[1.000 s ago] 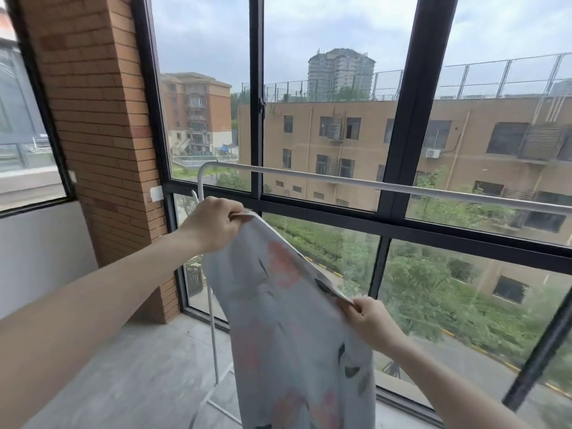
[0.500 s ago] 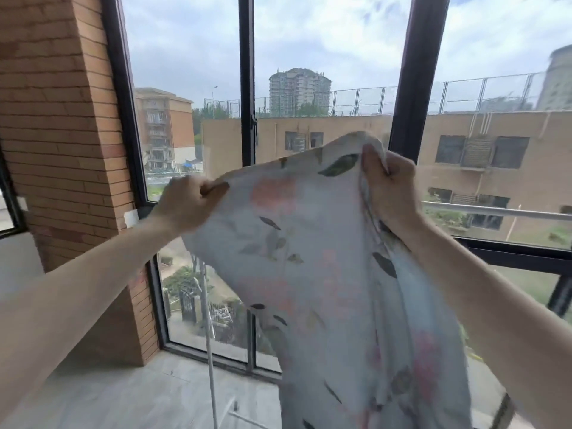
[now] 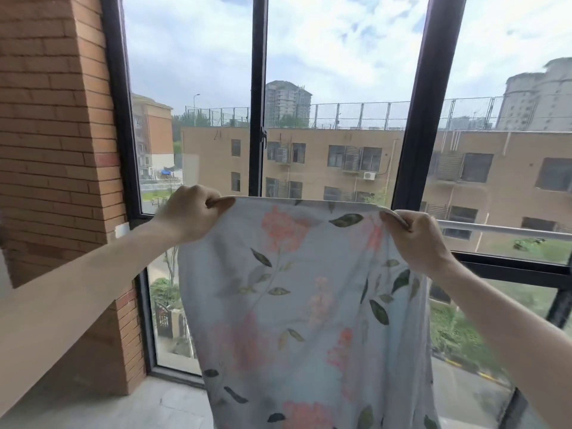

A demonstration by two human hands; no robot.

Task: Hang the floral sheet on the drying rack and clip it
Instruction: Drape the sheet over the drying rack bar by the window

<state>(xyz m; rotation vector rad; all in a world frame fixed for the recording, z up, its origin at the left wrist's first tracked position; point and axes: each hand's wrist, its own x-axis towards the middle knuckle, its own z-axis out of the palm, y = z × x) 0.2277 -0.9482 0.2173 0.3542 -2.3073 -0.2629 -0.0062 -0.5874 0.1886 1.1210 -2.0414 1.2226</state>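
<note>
Stretching across the middle of the view, the floral sheet [image 3: 309, 305] hangs spread between two raised hands, its top edge pulled nearly straight and level. The left hand [image 3: 192, 215], at about 9 o'clock from the sheet's top edge, has its fingers curled tight around the upper left corner. The right hand [image 3: 418, 239], at 3 o'clock, pinches the upper right corner with fingers folded over the hem. Below them the cloth falls in soft folds to 6 o'clock and runs out of the bottom of the view; it is pale blue-grey with pink blossoms and dark green leaves.

The white bar of the drying rack [image 3: 507, 232] shows only at 3 o'clock, running rightward from just behind the right hand; whether the sheet's top edge already rests on the bar cannot be told, since the cloth hides that stretch.

Behind stands a dark-framed window [image 3: 258, 97], with a brick pillar [image 3: 58, 150] at 9 o'clock and pale floor [image 3: 130, 407] at 7 o'clock.
</note>
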